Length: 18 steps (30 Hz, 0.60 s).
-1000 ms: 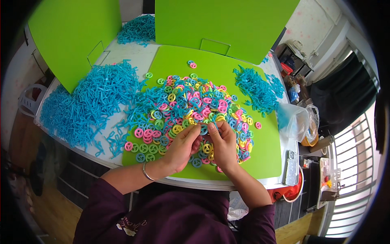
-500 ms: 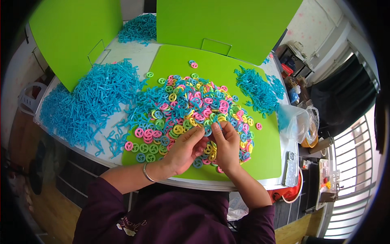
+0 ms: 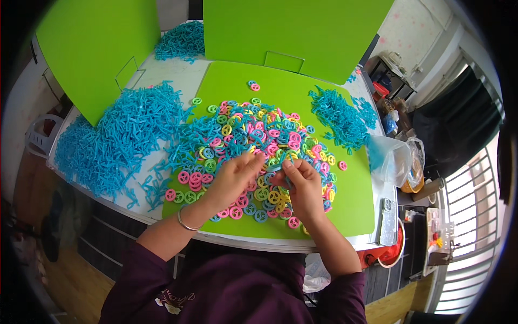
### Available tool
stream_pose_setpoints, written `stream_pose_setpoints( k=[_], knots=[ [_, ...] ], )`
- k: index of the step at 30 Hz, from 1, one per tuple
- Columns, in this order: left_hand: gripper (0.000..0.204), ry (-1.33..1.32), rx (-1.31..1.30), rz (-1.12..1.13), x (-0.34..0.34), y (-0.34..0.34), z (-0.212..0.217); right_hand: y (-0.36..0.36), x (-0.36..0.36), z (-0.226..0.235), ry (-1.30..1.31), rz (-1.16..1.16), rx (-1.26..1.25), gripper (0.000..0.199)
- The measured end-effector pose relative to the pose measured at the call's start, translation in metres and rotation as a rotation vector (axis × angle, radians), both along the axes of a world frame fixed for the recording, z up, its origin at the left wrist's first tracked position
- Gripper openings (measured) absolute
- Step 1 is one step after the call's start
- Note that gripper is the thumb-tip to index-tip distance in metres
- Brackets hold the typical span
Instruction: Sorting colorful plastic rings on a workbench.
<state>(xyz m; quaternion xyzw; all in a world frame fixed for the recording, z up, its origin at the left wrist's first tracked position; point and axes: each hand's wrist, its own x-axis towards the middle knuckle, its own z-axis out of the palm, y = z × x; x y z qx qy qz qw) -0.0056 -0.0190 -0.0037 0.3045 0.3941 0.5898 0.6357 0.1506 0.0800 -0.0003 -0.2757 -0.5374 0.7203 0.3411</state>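
A mixed heap of small plastic wheels, pink, yellow, green and blue with spokes, lies on a green board. Over its near part, my right hand is closed, pinching a blue wheel between thumb and fingers; a slim blue plastic piece shows at the same fingertips. My left hand is just left of it, low over the heap, thumb and forefinger pressed together near some pink wheels. What those fingers hold, if anything, is hidden.
Big piles of slim blue plastic pieces cover the table's left side, with a smaller pile at right. Upright green panels stand behind. A clear plastic bag and a phone are at the right edge.
My hands have moved apart; the left shifted left and up over the heap. The blue wheel stays in my right hand, now tilted. The view has shifted slightly.
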Motion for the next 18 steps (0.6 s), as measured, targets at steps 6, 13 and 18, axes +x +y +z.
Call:
stream_pose_setpoints(
  k=[6,13,18],
  knots=[
    [0.017,1.107,0.457,0.472,0.014,0.000,0.008,-0.001,0.004,0.000,0.057,0.131,-0.191,0.019],
    [0.023,0.401,0.072,0.151,-0.012,0.000,0.007,0.026,0.008,0.017,-0.169,-0.129,1.294,0.044],
    [0.025,0.288,-0.022,-0.090,-0.014,-0.002,0.008,0.022,0.020,0.028,-0.126,0.039,1.787,0.028]
  ],
)
